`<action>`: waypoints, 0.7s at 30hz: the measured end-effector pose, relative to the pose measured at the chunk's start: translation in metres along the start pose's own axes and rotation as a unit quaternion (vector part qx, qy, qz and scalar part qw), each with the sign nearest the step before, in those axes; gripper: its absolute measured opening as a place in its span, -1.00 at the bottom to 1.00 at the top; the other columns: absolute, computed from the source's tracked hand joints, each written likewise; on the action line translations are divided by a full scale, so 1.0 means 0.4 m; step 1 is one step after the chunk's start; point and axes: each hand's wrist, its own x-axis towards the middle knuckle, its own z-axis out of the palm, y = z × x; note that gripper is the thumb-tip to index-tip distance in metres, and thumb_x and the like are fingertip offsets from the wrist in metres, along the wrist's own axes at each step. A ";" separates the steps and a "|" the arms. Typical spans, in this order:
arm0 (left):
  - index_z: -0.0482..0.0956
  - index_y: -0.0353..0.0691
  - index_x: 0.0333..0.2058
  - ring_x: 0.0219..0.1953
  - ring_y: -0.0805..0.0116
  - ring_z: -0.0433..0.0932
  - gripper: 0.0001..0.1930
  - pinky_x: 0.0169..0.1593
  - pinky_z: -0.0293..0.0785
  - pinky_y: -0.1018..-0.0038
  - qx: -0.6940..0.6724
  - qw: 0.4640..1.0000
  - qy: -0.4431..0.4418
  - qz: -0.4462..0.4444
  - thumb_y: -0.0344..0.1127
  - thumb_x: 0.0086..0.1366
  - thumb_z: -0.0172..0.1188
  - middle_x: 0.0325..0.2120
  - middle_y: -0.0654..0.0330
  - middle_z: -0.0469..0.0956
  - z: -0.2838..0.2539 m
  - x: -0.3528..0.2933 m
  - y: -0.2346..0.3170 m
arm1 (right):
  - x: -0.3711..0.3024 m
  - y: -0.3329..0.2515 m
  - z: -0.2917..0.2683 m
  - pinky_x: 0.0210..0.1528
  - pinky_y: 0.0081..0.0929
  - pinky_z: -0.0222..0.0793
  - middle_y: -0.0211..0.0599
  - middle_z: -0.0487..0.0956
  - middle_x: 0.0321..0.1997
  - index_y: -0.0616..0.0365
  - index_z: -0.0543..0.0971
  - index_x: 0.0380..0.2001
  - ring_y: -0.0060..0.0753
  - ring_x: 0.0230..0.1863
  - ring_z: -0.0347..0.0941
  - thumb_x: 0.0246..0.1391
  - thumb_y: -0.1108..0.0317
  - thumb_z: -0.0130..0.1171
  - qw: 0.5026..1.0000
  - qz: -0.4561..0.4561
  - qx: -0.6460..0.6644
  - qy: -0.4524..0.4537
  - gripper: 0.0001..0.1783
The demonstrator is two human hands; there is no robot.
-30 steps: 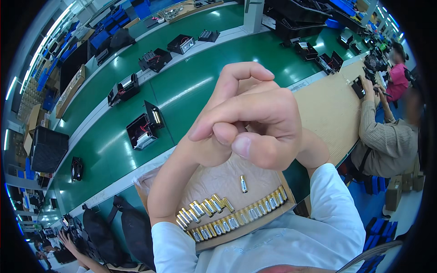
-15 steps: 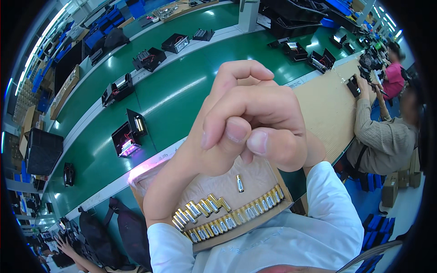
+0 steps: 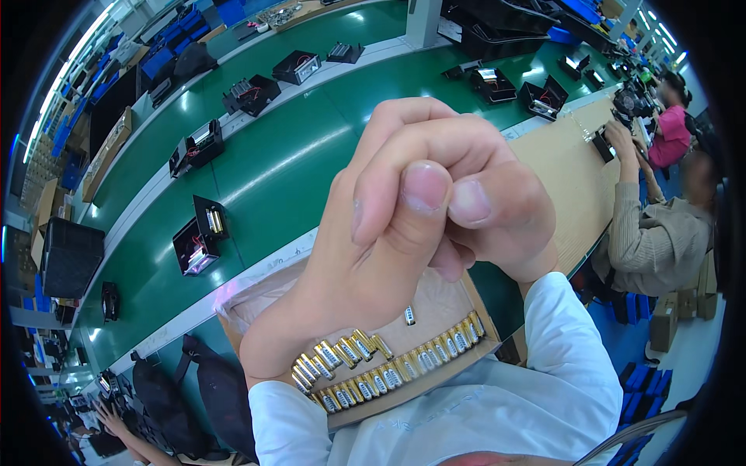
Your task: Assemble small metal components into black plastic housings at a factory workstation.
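My left hand (image 3: 361, 252) and my right hand (image 3: 509, 206) are raised in front of me, pressed together with curled fingers hooked over each other. The two thumb tips meet side by side in front. Anything between the fingers is hidden. Beneath them lies a shallow cardboard box (image 3: 483, 304) with a pale lining. Several gold-and-silver cylindrical batteries (image 3: 388, 378) form a row along its near side. A shorter, uneven group of batteries (image 3: 342, 353) lies behind that row at the left. One single battery (image 3: 410, 315) lies apart, partly covered by my hands.
Past the box runs a green conveyor (image 3: 303, 171) carrying open black cases (image 3: 196, 248) with wiring. Black bags (image 3: 221, 388) sit left of the box. At the right, a co-worker in a beige sweater (image 3: 653, 225) handles a black device (image 3: 602, 145) over a tan board (image 3: 567, 171).
My clasped hands have shifted slightly, the right one moving right, and now cover more of the single battery. The nearest black case has moved left, its pink glow dimmer. The co-worker's hands have moved.
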 end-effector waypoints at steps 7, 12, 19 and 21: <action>0.50 -0.42 -0.06 -0.48 0.35 0.47 -0.43 -0.36 0.45 0.55 0.014 0.999 -0.013 0.045 0.06 0.48 -0.22 -0.14 -0.04 0.38 0.005 0.006 -0.001 | -0.010 -0.004 0.002 -0.81 -0.73 0.03 -0.20 0.43 -0.29 0.41 0.63 -0.40 -0.59 -0.82 0.19 -0.16 0.08 0.15 1.000 0.021 0.015 0.003 -0.50; 0.52 -0.39 -0.12 -0.60 0.31 0.49 -0.39 -0.51 0.47 0.54 0.036 0.999 0.001 0.013 0.14 0.45 -0.23 -0.39 0.05 0.50 -0.005 0.005 0.021 | -0.005 0.000 0.011 -0.81 -0.73 0.04 -0.21 0.44 -0.38 0.38 0.61 -0.26 -0.58 -0.82 0.19 -0.15 0.14 0.15 0.999 0.021 0.033 0.014 -0.51; 0.53 -0.31 -0.12 -0.40 0.38 0.56 -0.60 -0.21 0.53 0.49 -0.062 0.967 0.103 0.224 -0.08 0.46 -0.12 -0.42 0.15 0.58 -0.105 0.052 -0.011 | 0.006 0.051 0.079 -0.79 -0.69 0.08 -0.28 0.48 -0.53 0.32 0.49 0.00 -0.52 -0.82 0.20 -0.04 0.24 0.09 0.994 -0.025 -0.053 0.096 -0.47; 0.53 -0.31 -0.12 -0.40 0.39 0.56 -0.62 -0.22 0.52 0.50 -0.043 0.967 0.152 0.199 -0.10 0.45 -0.11 -0.42 0.15 0.58 -0.118 -0.028 -0.011 | 0.002 0.089 0.095 -0.78 -0.64 0.13 -0.29 0.49 -0.58 0.29 0.45 0.00 -0.45 -0.81 0.25 0.01 0.24 0.08 0.954 -0.001 -0.296 -0.042 -0.51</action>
